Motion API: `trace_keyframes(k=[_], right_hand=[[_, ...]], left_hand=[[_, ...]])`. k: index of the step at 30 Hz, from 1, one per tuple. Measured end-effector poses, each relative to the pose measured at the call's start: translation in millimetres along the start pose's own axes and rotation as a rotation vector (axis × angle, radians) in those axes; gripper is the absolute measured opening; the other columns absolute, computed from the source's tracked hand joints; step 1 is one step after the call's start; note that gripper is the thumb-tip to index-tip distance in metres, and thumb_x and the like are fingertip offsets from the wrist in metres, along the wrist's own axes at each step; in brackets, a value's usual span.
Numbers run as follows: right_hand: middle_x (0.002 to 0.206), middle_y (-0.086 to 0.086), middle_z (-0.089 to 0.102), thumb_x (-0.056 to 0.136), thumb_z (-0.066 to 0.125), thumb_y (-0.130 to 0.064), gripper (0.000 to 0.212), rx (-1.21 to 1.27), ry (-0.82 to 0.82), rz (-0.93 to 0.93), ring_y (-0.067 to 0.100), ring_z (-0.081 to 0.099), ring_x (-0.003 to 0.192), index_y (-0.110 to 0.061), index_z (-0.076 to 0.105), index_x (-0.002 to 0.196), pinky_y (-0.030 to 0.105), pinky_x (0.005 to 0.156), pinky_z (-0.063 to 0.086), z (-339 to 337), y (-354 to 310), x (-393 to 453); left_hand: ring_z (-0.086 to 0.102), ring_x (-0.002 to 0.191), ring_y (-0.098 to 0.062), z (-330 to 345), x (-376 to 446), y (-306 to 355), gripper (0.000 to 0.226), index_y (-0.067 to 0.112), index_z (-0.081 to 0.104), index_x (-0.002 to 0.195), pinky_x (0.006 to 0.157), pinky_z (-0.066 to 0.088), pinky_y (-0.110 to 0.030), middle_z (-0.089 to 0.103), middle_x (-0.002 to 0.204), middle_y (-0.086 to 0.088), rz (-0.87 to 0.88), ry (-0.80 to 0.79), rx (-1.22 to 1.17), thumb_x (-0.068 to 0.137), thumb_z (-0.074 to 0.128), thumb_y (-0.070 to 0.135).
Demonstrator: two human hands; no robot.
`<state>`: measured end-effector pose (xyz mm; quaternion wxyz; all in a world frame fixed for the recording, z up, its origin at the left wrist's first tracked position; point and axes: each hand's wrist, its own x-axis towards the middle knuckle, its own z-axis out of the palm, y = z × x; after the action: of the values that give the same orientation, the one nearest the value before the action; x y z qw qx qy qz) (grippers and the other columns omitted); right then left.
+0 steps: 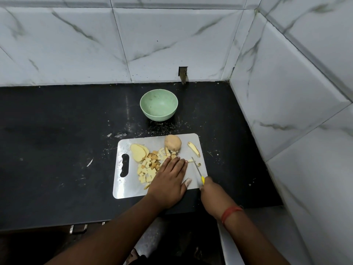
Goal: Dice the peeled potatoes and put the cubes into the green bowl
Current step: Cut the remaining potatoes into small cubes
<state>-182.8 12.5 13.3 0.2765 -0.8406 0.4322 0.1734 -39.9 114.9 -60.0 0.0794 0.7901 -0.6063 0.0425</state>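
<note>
A black stone counter [57, 131] meets marble-look wall tiles [76, 44] at a corner, with open counter stretching left of a white cutting board [191, 138] set near the front edge. The person's left hand [170, 178] lies flat, fingers straight, on the board beside a heap of potato cubes [148, 169]. The right hand [212, 190] grips a yellow-handled knife [197, 171], its blade angled down to the board just right of the left fingertips. A whole peeled potato [172, 142], potato slices [139, 152] and a potato wedge [193, 149] lie toward the board's far side. The green bowl [159, 104], holding no cubes, stands beyond the board.
</note>
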Motion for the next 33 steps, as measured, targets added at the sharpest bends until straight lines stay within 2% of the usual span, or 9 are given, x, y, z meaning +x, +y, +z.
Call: trace_keyframes(k=[2,6,9,12,17,23,25,28,33], right_hand=[[0.114,0.018,0.063,0.098,0.039,-0.007,0.039,-0.063,-0.024,0.002,0.027,0.063,0.095,0.002,0.034,0.135,0.023,0.056,0.035,4,-3,5],[0.113,0.015,0.061,0.101,0.038,-0.013,0.025,0.001,-0.071,-0.005,0.028,0.061,0.099,-0.004,0.041,0.124,0.028,0.074,0.042,6,9,-9],[0.107,0.01,0.063,0.103,0.039,-0.017,0.022,0.046,-0.023,-0.009,0.017,0.058,0.085,-0.008,0.042,0.122,0.026,0.071,0.041,3,15,-23],[0.106,0.013,0.064,0.103,0.039,-0.019,0.031,0.056,0.017,-0.03,0.019,0.06,0.083,-0.004,0.038,0.129,0.028,0.07,0.043,-1,7,-17],[0.112,0.017,0.061,0.099,0.04,-0.011,0.029,-0.02,-0.062,0.002,0.03,0.062,0.1,-0.002,0.04,0.127,0.033,0.079,0.047,-1,-11,-1],[0.105,0.005,0.059,0.1,0.041,-0.012,0.023,0.014,-0.096,0.027,0.015,0.055,0.085,-0.008,0.04,0.123,0.025,0.072,0.04,2,8,-24],[0.099,0.001,0.058,0.102,0.038,-0.014,0.017,0.063,-0.052,-0.017,0.011,0.054,0.08,-0.01,0.042,0.118,0.023,0.063,0.04,-2,12,-29],[0.094,0.004,0.058,0.103,0.038,-0.02,0.015,0.096,0.013,-0.066,0.016,0.058,0.079,-0.011,0.043,0.114,0.027,0.066,0.042,-4,6,-27],[0.094,0.005,0.056,0.101,0.041,-0.016,0.023,0.004,-0.029,-0.047,0.018,0.055,0.08,-0.007,0.041,0.122,0.025,0.065,0.04,1,-4,-14]], left_hand=[[0.037,0.147,-0.028,0,-1,-1,0.064,0.007,0.046,0.152,0.124,0.025,-0.048,0.049,0.153,-0.01,-0.002,0.004,0.003,0.107,0.032,0.051],[0.036,0.147,-0.027,0,-1,1,0.064,0.008,0.045,0.153,0.125,0.024,-0.048,0.048,0.154,-0.01,0.002,-0.002,-0.001,0.107,0.032,0.051],[0.035,0.148,-0.027,-2,-1,0,0.065,0.009,0.044,0.154,0.125,0.024,-0.048,0.047,0.155,-0.01,-0.005,-0.005,-0.004,0.108,0.028,0.051],[0.036,0.147,-0.027,-1,-1,1,0.065,0.009,0.045,0.153,0.125,0.024,-0.048,0.048,0.155,-0.009,-0.002,0.007,-0.013,0.108,0.027,0.051],[0.036,0.147,-0.026,-2,-1,1,0.064,0.009,0.045,0.153,0.125,0.025,-0.048,0.048,0.154,-0.009,-0.003,0.0,-0.013,0.107,0.029,0.051],[0.034,0.148,-0.027,-2,-1,1,0.063,0.01,0.044,0.154,0.125,0.024,-0.048,0.047,0.155,-0.008,0.003,0.0,-0.013,0.108,0.029,0.05],[0.033,0.149,-0.027,-3,-3,1,0.062,0.01,0.043,0.154,0.125,0.023,-0.047,0.044,0.157,-0.008,0.012,0.021,-0.021,0.108,0.031,0.049],[0.036,0.148,-0.026,-4,-7,1,0.059,0.007,0.047,0.152,0.126,0.021,-0.043,0.047,0.155,-0.01,-0.02,0.076,-0.046,0.107,0.037,0.045],[0.035,0.148,-0.026,-3,-6,0,0.058,0.009,0.049,0.151,0.125,0.023,-0.047,0.05,0.152,-0.008,-0.026,0.019,-0.036,0.108,0.035,0.046]])
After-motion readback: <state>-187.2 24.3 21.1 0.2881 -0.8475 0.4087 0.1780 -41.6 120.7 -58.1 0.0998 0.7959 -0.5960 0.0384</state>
